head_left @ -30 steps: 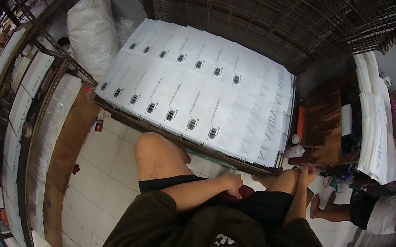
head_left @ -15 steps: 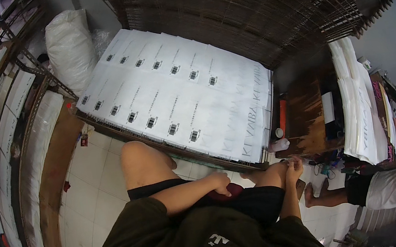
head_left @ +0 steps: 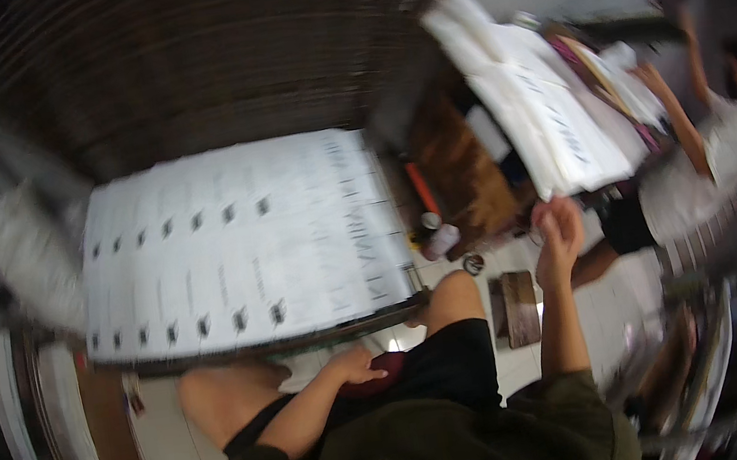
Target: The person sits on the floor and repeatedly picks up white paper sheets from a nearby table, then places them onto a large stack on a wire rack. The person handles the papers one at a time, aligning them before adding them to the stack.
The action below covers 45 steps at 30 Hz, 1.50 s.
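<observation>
Since the earlier frame my right hand (head_left: 560, 233) has lifted away from my knee (head_left: 456, 293) to the low edge of the stack (head_left: 534, 106), and the view has swung right, so the sheets (head_left: 213, 250) sit further left. My right fingers are bent in, narrow; blur hides whether they touch the stack or pinch anything. My left hand (head_left: 357, 368) lies on my lap against a red thing (head_left: 385, 373), fingers loosely curled; can't tell if it grips. Risks, my guess: pulling the stack by one corner could crease or fan it, since it leans and looks floppy; the co-worker (head_left: 705, 172) has arms up just beyond it, so our reaches could clash. A low drag leftward could knock the bottle (head_left: 444, 240) or cup (head_left: 431, 220) by the rack's end. Edges: the rack (head_left: 263, 349) runs its front side close to my knees, little room there; mesh (head_left: 208, 74) stands behind the sheets. Open room is mostly right of my leg, bare tile (head_left: 596, 298) past the brown block (head_left: 518, 308), with a small ring (head_left: 473, 264) near the knee.
</observation>
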{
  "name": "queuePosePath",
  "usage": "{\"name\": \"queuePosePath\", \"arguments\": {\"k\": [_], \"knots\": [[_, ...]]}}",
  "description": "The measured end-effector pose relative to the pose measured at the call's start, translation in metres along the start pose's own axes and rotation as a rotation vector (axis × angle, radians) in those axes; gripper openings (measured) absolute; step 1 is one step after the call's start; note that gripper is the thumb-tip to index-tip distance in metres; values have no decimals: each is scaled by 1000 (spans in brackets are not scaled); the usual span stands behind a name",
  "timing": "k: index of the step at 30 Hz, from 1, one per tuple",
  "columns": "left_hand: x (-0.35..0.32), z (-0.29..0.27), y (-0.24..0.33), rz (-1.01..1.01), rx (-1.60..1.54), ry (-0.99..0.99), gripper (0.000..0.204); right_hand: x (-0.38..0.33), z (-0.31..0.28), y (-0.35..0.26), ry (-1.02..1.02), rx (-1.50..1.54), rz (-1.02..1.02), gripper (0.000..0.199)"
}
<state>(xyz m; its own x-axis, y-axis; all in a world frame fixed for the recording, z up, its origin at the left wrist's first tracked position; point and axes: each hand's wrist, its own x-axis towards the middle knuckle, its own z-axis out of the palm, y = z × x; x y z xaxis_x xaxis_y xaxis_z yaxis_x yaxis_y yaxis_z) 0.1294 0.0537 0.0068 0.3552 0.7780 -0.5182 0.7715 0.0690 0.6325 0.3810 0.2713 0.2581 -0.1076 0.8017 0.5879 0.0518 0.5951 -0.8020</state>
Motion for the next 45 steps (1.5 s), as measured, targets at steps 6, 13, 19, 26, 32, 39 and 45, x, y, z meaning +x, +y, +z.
{"name": "queuePosePath", "arguments": {"k": [6, 13, 19, 26, 32, 39, 45], "knots": [[10, 1, 4, 16, -91, 61, 63, 165, -129, 17, 686, 158, 107, 86], [1, 4, -2, -18, -152, 86, 63, 194, -147, 45, 430, 631, 291, 101], [-1, -1, 4, 3, -217, 159, 54, 232, -114, 63, 462, 326, 234, 50], [-50, -97, 64, 278, -807, 468, 57, 139, 38, -99, 118, 766, 160, 35], [-144, -267, 150, 771, -1527, 648, 75, 69, 107, -168, -9, 809, 139, 49], [-159, -334, 113, 442, -1281, 1358, 49, 96, 163, -105, -213, 810, 547, 37], [-84, -395, 30, 302, -1407, 1197, 54, 171, 217, 29, -174, 618, 757, 25]]}}
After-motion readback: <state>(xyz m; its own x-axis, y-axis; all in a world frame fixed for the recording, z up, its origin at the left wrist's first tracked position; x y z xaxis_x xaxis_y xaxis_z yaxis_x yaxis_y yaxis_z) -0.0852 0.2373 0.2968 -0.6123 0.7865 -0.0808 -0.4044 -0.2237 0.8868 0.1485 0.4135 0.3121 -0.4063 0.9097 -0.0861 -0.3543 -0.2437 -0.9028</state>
